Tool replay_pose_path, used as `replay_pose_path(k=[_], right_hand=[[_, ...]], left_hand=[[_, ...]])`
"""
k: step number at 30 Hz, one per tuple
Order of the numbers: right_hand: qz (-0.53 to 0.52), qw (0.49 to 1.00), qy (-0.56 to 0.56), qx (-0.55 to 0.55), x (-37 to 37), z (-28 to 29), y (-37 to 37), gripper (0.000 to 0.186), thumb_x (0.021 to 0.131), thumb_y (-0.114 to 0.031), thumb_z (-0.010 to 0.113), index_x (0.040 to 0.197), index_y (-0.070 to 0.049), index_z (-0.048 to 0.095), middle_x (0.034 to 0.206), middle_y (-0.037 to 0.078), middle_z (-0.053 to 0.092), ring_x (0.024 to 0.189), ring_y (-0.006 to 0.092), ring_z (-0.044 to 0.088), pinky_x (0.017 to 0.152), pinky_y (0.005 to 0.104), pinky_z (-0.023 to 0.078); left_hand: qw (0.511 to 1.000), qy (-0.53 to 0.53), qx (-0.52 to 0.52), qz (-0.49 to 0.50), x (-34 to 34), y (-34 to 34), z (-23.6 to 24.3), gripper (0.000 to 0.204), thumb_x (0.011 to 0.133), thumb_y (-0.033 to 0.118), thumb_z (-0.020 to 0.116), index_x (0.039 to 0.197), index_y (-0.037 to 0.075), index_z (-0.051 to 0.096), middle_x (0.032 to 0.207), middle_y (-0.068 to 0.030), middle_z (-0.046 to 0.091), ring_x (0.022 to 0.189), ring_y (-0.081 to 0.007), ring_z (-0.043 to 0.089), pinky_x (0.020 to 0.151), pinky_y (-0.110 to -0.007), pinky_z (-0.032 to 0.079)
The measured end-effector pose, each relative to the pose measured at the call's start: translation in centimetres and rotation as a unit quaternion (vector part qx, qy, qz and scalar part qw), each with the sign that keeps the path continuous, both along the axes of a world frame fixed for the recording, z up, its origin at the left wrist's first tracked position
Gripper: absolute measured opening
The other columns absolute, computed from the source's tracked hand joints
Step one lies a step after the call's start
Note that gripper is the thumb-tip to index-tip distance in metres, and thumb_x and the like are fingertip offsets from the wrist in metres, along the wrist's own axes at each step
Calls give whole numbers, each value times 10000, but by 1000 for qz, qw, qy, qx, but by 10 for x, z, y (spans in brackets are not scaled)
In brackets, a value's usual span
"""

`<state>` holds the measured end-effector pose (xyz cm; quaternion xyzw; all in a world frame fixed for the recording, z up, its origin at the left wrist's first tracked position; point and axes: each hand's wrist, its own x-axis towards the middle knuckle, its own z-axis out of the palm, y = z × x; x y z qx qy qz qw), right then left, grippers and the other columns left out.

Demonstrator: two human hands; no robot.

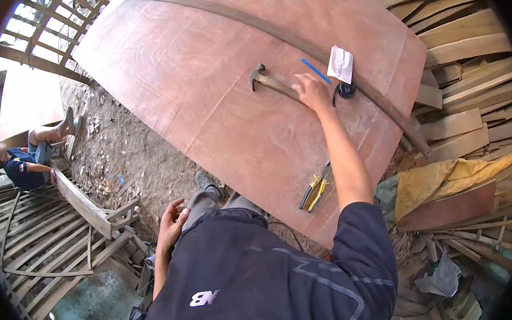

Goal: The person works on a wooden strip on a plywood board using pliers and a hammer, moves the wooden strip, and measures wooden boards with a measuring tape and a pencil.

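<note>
My right hand (312, 92) reaches out over a large reddish plywood sheet (201, 89) and grips the wooden handle of a claw hammer (268, 81), whose metal head points left. My left hand (171, 222) rests by my knee, fingers loosely curled, holding nothing. A long curved wooden strip (266, 29) lies across the far side of the sheet. Just right of my right hand sit a blue pencil (315, 71), a white folded paper (340, 64) and a small black round object (345, 90).
Yellow-handled pliers (315, 192) lie near the sheet's near edge. Stacked wooden planks (473, 75) and a yellow cloth (447, 178) fill the right side. Another person (24, 163) sits at the left beside slatted wooden frames (45, 239). Rubble covers the ground.
</note>
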<state>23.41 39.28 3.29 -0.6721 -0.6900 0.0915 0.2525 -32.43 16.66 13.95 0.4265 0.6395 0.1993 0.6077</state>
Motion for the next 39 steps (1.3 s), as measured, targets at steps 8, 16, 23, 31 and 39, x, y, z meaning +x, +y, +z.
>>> replay_pose_path(k=[8, 16, 23, 31, 39], right_hand=[[-247, 968, -25, 39, 79, -16, -7, 147, 914, -128, 683, 1024, -58, 751, 1042, 136, 730, 1019, 366, 676, 893, 475, 538], [-24, 986, -138, 90, 41, -45, 26, 253, 928, -76, 609, 1165, -40, 690, 1190, 122, 703, 1100, 307, 654, 916, 435, 555], [-176, 973, -144, -34, 13, -50, 56, 248, 929, -64, 571, 1175, -54, 606, 1093, 182, 666, 1049, 388, 662, 884, 497, 554], [53, 914, 370, -161, -170, 78, -65, 318, 928, 11, 635, 1244, 10, 667, 1015, 182, 702, 877, 240, 696, 765, 374, 573], [-22, 870, 491, -34, -222, 110, -130, 424, 903, -37, 701, 1312, -43, 590, 1073, 137, 717, 956, 251, 704, 837, 371, 577]], left_hand=[[999, 35, 29, 29, 7, -35, 37, 353, 1043, 230, 658, 1325, 20, 625, 1012, -25, 690, 909, -85, 615, 807, -246, 488], [986, 157, 39, 34, -9, -41, 28, 380, 1015, 197, 689, 1340, 17, 609, 1040, -26, 679, 918, -84, 616, 790, -240, 499], [988, 129, 86, -11, 21, -4, 31, 383, 991, 147, 714, 1331, 1, 619, 1029, -19, 686, 896, -89, 606, 789, -241, 502], [980, -13, 149, -133, 128, 90, 22, 528, 1091, 222, 528, 1571, 49, 392, 1449, -116, 565, 1218, -167, 578, 985, -310, 484], [974, -206, 73, 62, 219, 127, 0, 332, 1137, 320, 464, 1272, 52, 608, 1150, -63, 697, 1052, -143, 655, 935, -299, 527]])
